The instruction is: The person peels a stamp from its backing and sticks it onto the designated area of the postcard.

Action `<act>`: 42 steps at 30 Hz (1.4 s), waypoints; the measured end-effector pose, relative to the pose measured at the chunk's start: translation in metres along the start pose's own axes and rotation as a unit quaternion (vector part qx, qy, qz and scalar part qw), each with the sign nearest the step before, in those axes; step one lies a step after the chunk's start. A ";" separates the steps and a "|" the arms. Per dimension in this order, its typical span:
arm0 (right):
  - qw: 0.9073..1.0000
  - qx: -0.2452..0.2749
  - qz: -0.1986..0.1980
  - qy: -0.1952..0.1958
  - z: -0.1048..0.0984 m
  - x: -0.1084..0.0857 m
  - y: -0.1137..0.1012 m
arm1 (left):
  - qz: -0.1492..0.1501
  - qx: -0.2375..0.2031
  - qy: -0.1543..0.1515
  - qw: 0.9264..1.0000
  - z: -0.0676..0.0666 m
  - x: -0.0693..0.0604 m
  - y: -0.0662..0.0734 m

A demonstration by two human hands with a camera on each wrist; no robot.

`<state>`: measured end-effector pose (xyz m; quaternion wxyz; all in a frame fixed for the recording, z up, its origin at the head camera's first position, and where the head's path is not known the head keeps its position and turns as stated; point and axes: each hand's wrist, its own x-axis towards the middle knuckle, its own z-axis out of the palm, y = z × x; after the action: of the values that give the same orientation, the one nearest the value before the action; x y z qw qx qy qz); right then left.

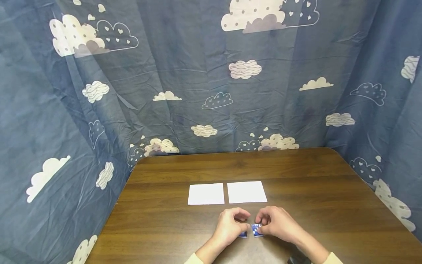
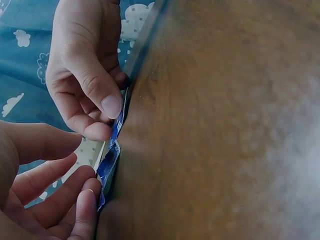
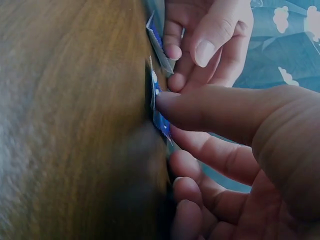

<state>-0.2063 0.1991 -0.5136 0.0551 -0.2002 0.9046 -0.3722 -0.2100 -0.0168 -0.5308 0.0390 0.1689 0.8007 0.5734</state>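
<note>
Two small blue packets with serrated edges lie side by side near the front of the table, a narrow gap between them. My right hand (image 1: 278,222) pinches the right packet (image 1: 256,230), which has white marks; its thumb (image 3: 167,104) lies on the printed face and the index finger is at the far edge. Beside the left packet (image 1: 243,234) is my left hand (image 1: 229,224), partly covering it. In the left wrist view, its fingertips (image 2: 89,181) touch that packet (image 2: 107,167), while the thumb stands apart from it.
Two white rectangular cards (image 1: 206,194) (image 1: 247,191) lie side by side behind the hands on the brown wooden table (image 1: 158,220). A blue curtain with cloud prints (image 1: 184,66) hangs around the table. Something black (image 1: 298,260) shows beneath the right forearm.
</note>
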 end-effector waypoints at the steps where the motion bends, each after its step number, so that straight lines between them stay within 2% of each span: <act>1: 1.000 -0.002 0.002 0.001 0.001 0.000 0.000 | 0.000 0.001 0.000 1.000 0.000 0.000 0.000; 8: 1.000 -0.019 0.006 0.018 0.003 0.000 -0.001 | 0.001 0.009 -0.003 1.000 0.002 0.002 -0.004; 13: 1.000 -0.003 0.001 0.017 0.004 0.000 -0.001 | -0.005 0.015 -0.004 1.000 0.002 0.001 -0.004; 19: 0.999 0.051 0.002 -0.002 0.002 0.002 0.003 | -0.009 0.010 -0.006 1.000 0.003 0.000 -0.004; 24: 0.994 0.109 0.008 -0.018 -0.002 0.004 0.004 | -0.008 0.016 -0.007 1.000 0.002 0.001 -0.004; 28: 0.989 0.144 0.010 -0.025 -0.004 0.004 0.003 | -0.019 0.012 -0.009 1.000 0.000 0.001 -0.002; 38: 0.982 0.178 0.055 0.022 -0.009 0.013 -0.006 | -0.017 0.013 0.009 1.000 -0.002 0.002 0.000; 42: 0.979 0.193 0.057 0.030 -0.011 0.018 -0.012 | -0.016 -0.010 0.029 0.999 -0.004 0.004 0.001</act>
<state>-0.2212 0.1916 -0.4961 0.0866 -0.1231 0.8270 -0.5417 -0.2141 -0.0188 -0.5281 0.0269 0.1389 0.7986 0.5850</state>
